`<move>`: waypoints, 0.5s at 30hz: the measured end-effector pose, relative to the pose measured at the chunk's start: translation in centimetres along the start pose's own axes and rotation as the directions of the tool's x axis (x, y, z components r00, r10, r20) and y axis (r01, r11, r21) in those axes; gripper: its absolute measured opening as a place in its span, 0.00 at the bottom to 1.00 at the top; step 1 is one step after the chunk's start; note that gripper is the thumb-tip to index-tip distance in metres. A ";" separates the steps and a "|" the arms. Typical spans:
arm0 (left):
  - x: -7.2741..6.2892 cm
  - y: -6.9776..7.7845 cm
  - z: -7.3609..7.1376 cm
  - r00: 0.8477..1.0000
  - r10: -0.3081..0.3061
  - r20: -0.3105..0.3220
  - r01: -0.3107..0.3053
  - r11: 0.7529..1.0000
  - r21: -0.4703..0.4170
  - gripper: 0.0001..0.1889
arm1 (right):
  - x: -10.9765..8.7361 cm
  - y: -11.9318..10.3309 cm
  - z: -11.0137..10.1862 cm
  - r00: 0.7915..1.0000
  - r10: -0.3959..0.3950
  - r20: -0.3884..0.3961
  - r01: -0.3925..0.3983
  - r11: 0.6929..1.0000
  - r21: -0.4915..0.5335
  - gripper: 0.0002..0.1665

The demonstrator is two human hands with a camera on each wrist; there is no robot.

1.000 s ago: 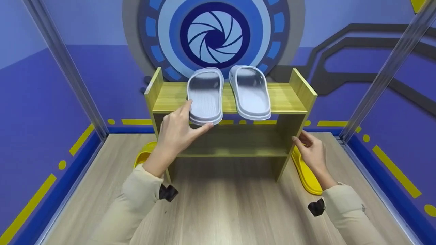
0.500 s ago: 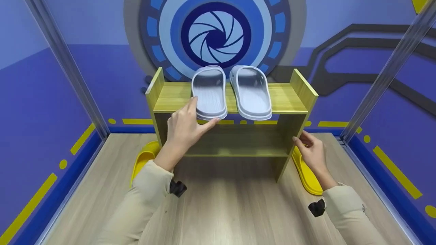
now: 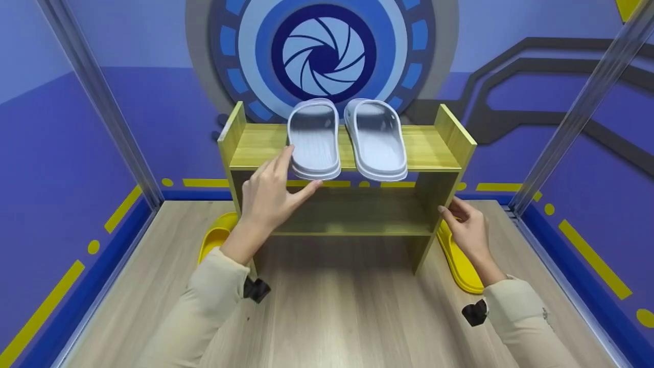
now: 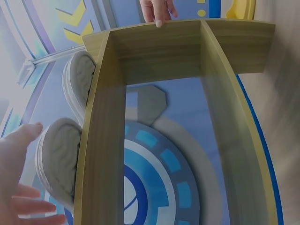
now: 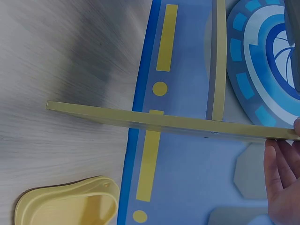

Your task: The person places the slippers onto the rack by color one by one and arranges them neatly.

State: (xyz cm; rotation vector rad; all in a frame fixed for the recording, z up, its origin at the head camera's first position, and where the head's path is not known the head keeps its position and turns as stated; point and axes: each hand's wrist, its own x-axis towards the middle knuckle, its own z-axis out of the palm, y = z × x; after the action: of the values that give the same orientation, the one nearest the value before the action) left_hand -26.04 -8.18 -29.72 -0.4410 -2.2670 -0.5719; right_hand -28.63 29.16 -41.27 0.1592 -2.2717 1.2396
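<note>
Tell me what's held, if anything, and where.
The right hand pinches the rack by the front edge of its right side panel; the left hand holds nothing.

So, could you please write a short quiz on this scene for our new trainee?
1. Fill in the blank: the pale clog nearest the left hand rests on the rack's ____.

2. True or false: the right hand is holding a pale clog.

3. Multiple choice: where is the yellow clog that shows by the left sleeve?
a) on top of the rack
b) beside the rack
c) inside the rack

Key:
1. Top shelf.
2. False; it grips the rack's side panel.
3. b
</note>
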 end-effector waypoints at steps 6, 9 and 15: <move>-0.9 -1.6 -1.2 0.980 0.140 -0.139 -0.140 0.990 0.008 0.32 | 0.0 -0.1 -0.1 1.000 -0.010 -0.009 0.010 1.000 -0.007 0.24; -1.1 -2.4 -2.0 0.958 0.195 -0.212 -0.200 0.980 -0.002 0.29 | 0.0 -0.1 -0.1 1.000 -0.015 -0.013 0.015 1.000 -0.017 0.23; -1.4 -4.5 -3.4 0.928 0.219 -0.301 -0.237 0.971 -0.022 0.28 | 0.0 -0.2 0.0 1.000 0.001 -0.021 -0.002 1.000 -0.025 0.24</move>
State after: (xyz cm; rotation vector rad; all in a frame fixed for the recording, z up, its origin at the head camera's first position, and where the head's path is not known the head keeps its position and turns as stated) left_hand -25.24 -13.92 -29.76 -0.5974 -1.8855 -0.5450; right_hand -28.54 29.10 -41.14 0.1347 -2.2692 1.2071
